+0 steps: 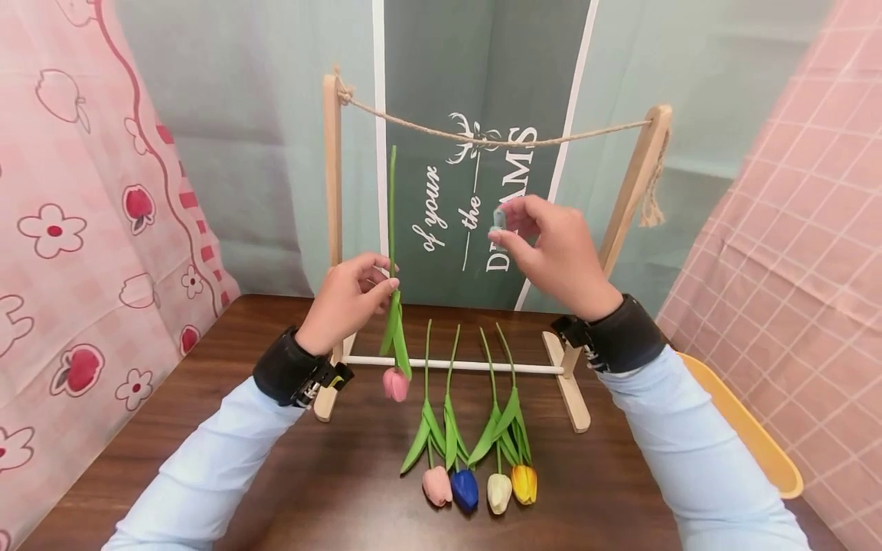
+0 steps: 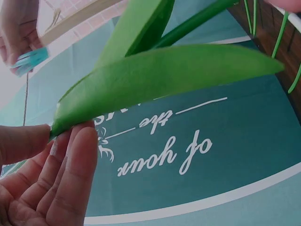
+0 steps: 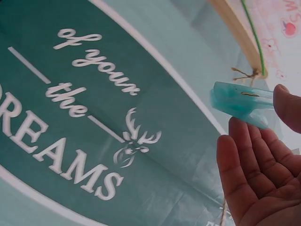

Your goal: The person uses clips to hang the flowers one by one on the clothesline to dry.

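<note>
My left hand (image 1: 351, 298) pinches the stem of a pink artificial tulip (image 1: 396, 384), which hangs flower-down. Its bare stem end points up, just below the twine (image 1: 441, 135). In the left wrist view its green leaves (image 2: 160, 75) spread in front of the fingers. My right hand (image 1: 554, 249) pinches a translucent teal clothespin (image 3: 242, 100) between thumb and fingers, below the twine and apart from it. On the table lie a light pink tulip (image 1: 437, 487), a blue tulip (image 1: 465, 490), a white tulip (image 1: 499, 493) and a yellow tulip (image 1: 524, 485), flowers toward me.
A wooden frame carries the twine between its left post (image 1: 332, 168) and right post (image 1: 637, 176). A white rod (image 1: 455, 365) joins the posts low down. At the right, a yellow tray (image 1: 744, 428) is partly behind my sleeve. Printed curtains surround the brown table (image 1: 289, 474).
</note>
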`<state>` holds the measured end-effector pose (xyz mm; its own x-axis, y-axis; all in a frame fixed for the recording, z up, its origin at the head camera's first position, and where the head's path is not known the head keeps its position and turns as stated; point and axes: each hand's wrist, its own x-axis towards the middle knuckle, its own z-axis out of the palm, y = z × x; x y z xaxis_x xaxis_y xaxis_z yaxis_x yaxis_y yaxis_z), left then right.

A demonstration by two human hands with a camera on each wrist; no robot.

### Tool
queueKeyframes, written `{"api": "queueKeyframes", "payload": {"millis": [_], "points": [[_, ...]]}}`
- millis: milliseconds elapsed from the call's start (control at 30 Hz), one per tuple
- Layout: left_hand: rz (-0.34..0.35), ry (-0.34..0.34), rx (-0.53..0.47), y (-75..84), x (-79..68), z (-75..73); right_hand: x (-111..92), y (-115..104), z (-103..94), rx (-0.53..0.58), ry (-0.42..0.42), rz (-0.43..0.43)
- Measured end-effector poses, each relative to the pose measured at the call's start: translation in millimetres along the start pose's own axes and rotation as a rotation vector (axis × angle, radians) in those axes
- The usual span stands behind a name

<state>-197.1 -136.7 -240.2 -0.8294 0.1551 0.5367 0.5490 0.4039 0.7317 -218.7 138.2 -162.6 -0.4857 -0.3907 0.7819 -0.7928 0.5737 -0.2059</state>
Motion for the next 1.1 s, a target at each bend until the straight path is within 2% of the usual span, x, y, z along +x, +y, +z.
{"api": "queueKeyframes", "payload": {"millis": [233,367,533,800,1100], "points": [[0.033,0.038,0.028,3.4,13.4,-3.3,36,-16,-4.9,0.045,0.004,0.011],[0.052,0.058,0.038,6.0,19.4,-5.1,51,-22,-7.1,0.066,-0.006,0.046],[0.057,0.074,0.061,7.1,25.3,-6.7,69,-28,-8.1,0.187,0.009,0.132],[0.040,0.100,0.112,4.0,34.0,-8.4,102,-32,-3.9,0.419,0.069,0.223],[0.055,0.122,0.185,-0.4,40.6,-9.5,133,-37,4.8,0.490,0.080,0.281]]}}
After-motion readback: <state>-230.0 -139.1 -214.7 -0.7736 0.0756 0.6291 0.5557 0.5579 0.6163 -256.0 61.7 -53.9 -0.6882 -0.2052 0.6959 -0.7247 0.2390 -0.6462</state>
